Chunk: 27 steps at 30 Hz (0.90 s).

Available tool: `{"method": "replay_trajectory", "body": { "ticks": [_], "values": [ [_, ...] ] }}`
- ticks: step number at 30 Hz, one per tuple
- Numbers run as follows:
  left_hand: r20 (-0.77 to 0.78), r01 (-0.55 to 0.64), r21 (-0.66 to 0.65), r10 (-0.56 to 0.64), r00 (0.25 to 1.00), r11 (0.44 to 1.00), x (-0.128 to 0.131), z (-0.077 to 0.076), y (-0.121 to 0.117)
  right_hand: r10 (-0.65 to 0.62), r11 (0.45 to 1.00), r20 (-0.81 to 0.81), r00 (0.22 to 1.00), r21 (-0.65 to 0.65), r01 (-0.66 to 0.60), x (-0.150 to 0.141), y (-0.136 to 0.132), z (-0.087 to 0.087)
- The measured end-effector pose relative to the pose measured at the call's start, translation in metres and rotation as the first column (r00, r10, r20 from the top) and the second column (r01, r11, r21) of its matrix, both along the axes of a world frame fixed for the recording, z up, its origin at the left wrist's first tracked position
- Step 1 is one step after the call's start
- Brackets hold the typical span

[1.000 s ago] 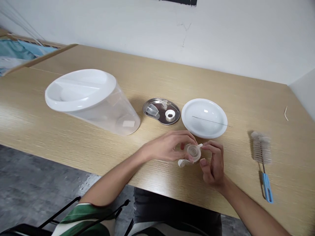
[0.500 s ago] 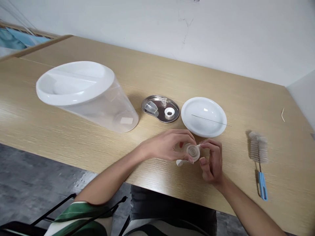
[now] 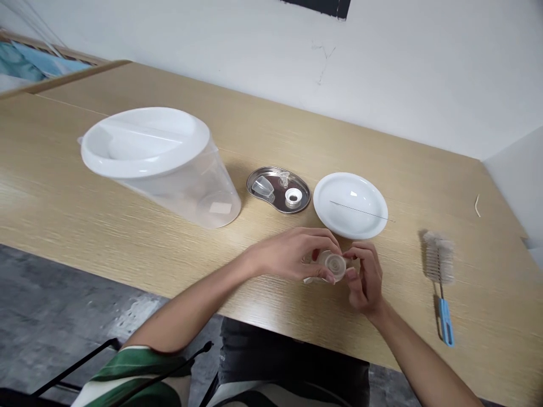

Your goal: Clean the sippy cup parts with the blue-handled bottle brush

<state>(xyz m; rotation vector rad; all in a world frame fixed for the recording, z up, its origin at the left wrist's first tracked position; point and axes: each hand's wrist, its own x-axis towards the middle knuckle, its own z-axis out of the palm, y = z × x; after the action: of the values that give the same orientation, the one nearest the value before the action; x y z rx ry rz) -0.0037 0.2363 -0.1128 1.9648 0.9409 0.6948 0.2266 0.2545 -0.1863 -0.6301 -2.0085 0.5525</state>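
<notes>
My left hand (image 3: 292,253) and my right hand (image 3: 365,274) meet just above the wooden table (image 3: 106,226), near its front edge. Together they grip a small round translucent plastic part (image 3: 334,265) with a ribbed centre. The left fingers curl round its left side and the right fingertips pinch its right rim. A white piece pokes out below it at the left.
A large clear plastic container with a white lid (image 3: 144,141) lies tilted at the left. A small steel tray (image 3: 279,189) holds a clear cup and a white ring. A white dish (image 3: 350,204) sits behind my hands. A bottle brush with a blue handle (image 3: 439,271) lies at the right.
My hands stay on the small part with little shift. My right fingers have closed in tighter on its rim, and the part sits lower and more covered.
</notes>
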Motion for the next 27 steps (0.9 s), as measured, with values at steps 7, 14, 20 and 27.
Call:
{"method": "replay_trajectory", "body": {
  "ticks": [7, 14, 20, 27],
  "values": [
    [0.034, 0.009, 0.026, -0.01, 0.999, 1.0, 0.001, -0.003, 0.001, 0.092, 0.993, -0.057, 0.994, -0.074, -0.096, 0.002, 0.0, -0.009],
    [0.054, 0.003, 0.039, -0.005, 0.999, 0.999, 0.003, -0.006, 0.0, 0.077, 0.993, -0.098, 0.992, -0.083, -0.086, 0.005, -0.001, -0.013],
    [0.055, 0.017, 0.034, -0.019, 0.998, 0.999, 0.004, -0.008, -0.001, 0.094, 0.989, -0.08, 0.992, -0.105, -0.103, 0.004, -0.001, -0.007],
    [0.041, 0.001, 0.078, -0.004, 0.999, 0.997, 0.006, -0.008, -0.002, 0.106, 0.977, -0.047, 0.993, -0.183, -0.113, 0.002, -0.002, -0.001]
  ]
}}
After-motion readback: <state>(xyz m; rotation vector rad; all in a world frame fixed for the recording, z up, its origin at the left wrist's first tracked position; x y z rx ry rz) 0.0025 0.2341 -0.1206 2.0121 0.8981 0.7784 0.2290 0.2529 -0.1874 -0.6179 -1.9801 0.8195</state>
